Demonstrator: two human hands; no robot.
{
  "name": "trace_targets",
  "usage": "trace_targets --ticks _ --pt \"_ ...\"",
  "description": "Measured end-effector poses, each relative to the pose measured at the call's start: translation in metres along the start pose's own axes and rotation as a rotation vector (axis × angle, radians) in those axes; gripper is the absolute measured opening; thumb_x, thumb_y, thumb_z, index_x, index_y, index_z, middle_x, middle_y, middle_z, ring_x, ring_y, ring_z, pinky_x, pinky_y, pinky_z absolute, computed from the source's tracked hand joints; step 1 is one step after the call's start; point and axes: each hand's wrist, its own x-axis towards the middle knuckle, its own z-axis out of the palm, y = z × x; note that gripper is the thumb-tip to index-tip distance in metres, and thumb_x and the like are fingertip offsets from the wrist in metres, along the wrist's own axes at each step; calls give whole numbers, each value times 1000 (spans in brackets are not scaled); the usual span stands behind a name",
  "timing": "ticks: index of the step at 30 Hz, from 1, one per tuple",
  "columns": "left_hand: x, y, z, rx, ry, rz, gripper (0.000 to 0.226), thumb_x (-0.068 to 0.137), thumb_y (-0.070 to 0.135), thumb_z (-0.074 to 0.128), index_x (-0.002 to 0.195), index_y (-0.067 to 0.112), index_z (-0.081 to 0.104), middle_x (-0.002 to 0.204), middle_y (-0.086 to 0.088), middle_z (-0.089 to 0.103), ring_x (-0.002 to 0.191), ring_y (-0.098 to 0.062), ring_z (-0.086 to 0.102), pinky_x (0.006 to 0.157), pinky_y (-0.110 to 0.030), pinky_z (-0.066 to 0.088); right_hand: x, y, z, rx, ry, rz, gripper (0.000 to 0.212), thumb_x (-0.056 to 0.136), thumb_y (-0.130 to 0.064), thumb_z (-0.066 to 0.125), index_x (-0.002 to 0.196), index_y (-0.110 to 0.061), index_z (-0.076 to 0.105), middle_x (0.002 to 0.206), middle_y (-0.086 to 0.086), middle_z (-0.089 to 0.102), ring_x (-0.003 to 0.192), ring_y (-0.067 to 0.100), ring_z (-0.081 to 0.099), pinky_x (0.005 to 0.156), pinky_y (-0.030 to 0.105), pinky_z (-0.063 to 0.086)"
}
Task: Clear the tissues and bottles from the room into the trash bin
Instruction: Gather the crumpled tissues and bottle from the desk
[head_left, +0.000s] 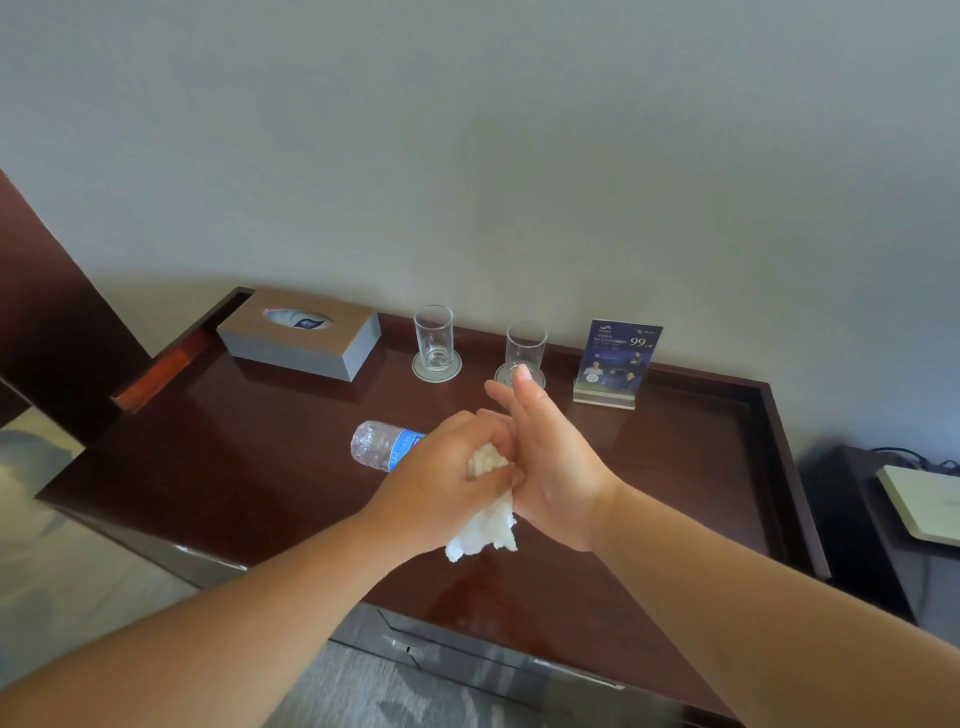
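White tissue (485, 530) in left hand (447, 478), well inside table rim (779, 452).

I have both bare arms reaching in from the near edge, and they meet at mid-frame. My left forearm (234, 613) runs from near left toward the far right, and my right forearm (753, 582) angles from near right toward the far left. The left grip (447, 478) is back-up, with its fingers curled tight round a crumpled white tissue (488, 530). The right grip (550, 467) stands on edge, palm facing left. Its fingers (519, 400) are straight, point far, and press against the left knuckles.
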Motion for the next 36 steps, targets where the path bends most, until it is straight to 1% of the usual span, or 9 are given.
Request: trace_targets --ticks 3,6,8,11,17,22,26,30,36 --pt "-1 -14 -15 130 -12 -5 9 85 28 60 85 33 52 87 13 49 80 2 51 65 -25 43 12 10 6 -161 93 -31 64 72 -74 56 122 -35 49 124 -7 56 114 12 58 96 41 46" --pt "0 -32 -36 218 25 -20 15 83 19 58 80 31 50 84 9 48 78 -4 49 66 -29 42 24 16 13 -344 255 -88 43 75 -73 51 112 -49 53 132 -13 50 125 14 47 104 46 40" --pt "1 -44 -50 242 45 -28 21 80 14 56 76 32 46 82 8 48 76 -9 50 65 -32 41 31 19 15 -434 350 -93 43 70 -75 48 106 -51 53 127 -15 53 122 13 47 106 47 37" --pt "1 -63 -71 259 45 -41 22 79 12 54 74 31 43 81 7 48 74 -12 50 63 -37 43 42 26 17 -520 449 -95 36 75 -70 47 103 -48 52 114 -18 57 112 11 53 102 44 42" --pt "3 -93 -99 261 40 -34 20 80 13 54 76 29 43 81 8 50 74 -11 50 60 -36 43 57 33 27 -608 605 -52 36 87 -59 48 114 -37 55 106 -15 60 98 7 56 76 30 44" --pt "7 -106 -106 236 18 -50 17 80 13 54 77 28 45 82 8 52 76 -11 52 62 -38 45 65 35 32 -621 646 -28 34 87 -57 49 111 -35 56 104 -13 61 97 8 57 74 30 44" --pt "12 -107 -102 230 8 -74 16 79 15 53 76 29 45 82 8 53 77 -11 52 59 -34 42 70 34 27 -646 632 -25 30 87 -52 51 108 -33 59 104 -13 62 99 9 58 79 31 45" --pt "16 -104 -97 242 11 -76 16 79 16 53 76 28 45 81 9 53 76 -11 52 55 -30 40 74 29 19 -683 625 -27 21 89 -43 54 105 -31 60 102 -11 62 95 10 59 74 28 48" --pt "19 -99 -96 297 21 -125 14 79 16 53 76 28 46 82 9 53 76 -11 52 57 -33 43 83 26 9 -632 589 -7 16 90 -36 55 101 -27 61 99 -5 63 93 16 61 84 37 54"
